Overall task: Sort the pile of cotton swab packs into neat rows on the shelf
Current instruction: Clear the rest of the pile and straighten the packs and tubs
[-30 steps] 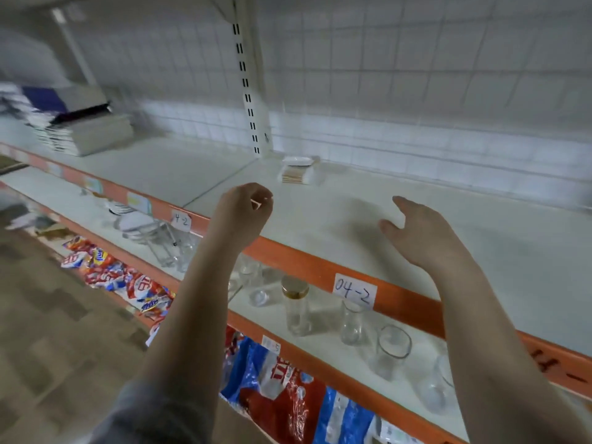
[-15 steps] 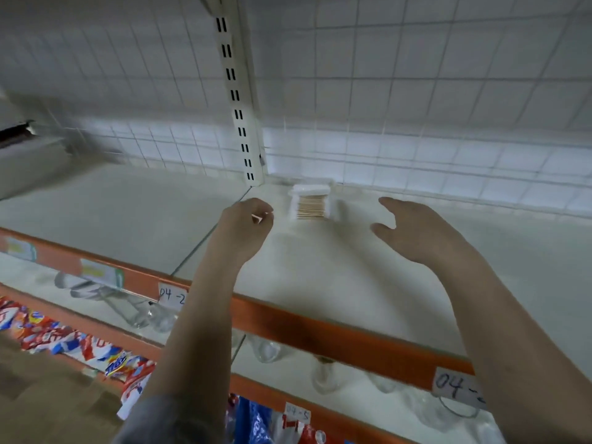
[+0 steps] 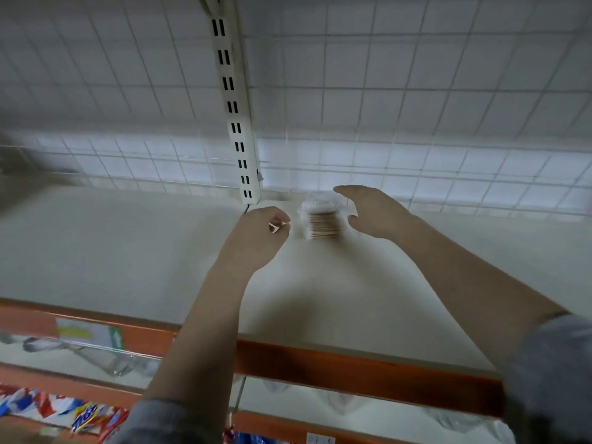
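A small stack of clear cotton swab packs (image 3: 322,217) with wooden sticks lies at the back of the white shelf (image 3: 128,251), close to the wire grid wall. My left hand (image 3: 259,238) hovers just left of the stack, fingers curled, pinching a small white stick-like thing (image 3: 278,225) that looks like a single swab. My right hand (image 3: 368,211) reaches over the right side of the stack with fingers spread; whether it touches the stack is unclear.
A slotted white upright post (image 3: 235,123) rises behind the left hand. The shelf's orange front rail (image 3: 352,366) crosses below my arms. Glassware sits on the shelf underneath, and colourful snack packets (image 3: 64,411) lie lower left.
Both hands have moved forward to the back of the shelf, closing in on the swab stack. The view has come closer and tilted up; the left hand still pinches the small stick.
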{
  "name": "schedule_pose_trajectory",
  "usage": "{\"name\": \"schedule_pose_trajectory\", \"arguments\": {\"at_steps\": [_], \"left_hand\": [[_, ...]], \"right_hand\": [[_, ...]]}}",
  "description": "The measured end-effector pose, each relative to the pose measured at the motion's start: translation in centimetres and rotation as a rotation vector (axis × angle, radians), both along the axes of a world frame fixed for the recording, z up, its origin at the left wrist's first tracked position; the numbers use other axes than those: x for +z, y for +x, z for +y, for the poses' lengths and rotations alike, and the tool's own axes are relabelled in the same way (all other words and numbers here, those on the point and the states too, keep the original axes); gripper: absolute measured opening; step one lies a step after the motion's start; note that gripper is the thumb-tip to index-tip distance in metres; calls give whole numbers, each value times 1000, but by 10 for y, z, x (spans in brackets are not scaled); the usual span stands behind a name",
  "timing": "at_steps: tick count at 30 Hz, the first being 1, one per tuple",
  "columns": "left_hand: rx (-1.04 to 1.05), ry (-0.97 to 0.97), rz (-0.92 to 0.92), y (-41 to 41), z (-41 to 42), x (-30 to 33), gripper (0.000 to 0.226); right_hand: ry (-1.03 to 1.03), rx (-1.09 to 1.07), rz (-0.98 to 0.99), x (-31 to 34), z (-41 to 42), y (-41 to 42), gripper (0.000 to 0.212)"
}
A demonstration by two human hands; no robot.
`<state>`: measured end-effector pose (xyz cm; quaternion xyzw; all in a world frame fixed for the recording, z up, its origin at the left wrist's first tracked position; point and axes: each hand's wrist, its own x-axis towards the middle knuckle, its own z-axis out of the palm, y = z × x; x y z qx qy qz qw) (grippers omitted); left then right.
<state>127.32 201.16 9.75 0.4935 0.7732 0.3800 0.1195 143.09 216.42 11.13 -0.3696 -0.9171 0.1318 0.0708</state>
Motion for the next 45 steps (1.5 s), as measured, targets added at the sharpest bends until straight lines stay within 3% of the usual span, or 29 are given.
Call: {"name": "schedule_pose_trajectory", "arguments": {"at_steps": [8,16,25,28,37,43,45], "left_hand": [[20,-15,-21,-7,-6,-2,12],[69,-2,-28,-8,-15,-7,11],[99,8,-38,-4,-15,-7,14],[100,10,-40,-4,-14,-6,15],[25,-1,29,-4,9,6,18],[-137,-254,205,-4,41,15,50],[-218,-321,253,0,47,15,52]], "right_hand": [[-208,96,73,-15,25,-16,64],[13,264,-37,-17,31,-29,62],[31,229,148,-29,35,-31,35],[17,145,265,-26,29,-26,21],[-110,-214,566,-5,10,11,23],[-223,-376,709,3,-16,47,24],[-265,-428,755,1,-27,56,26]]}}
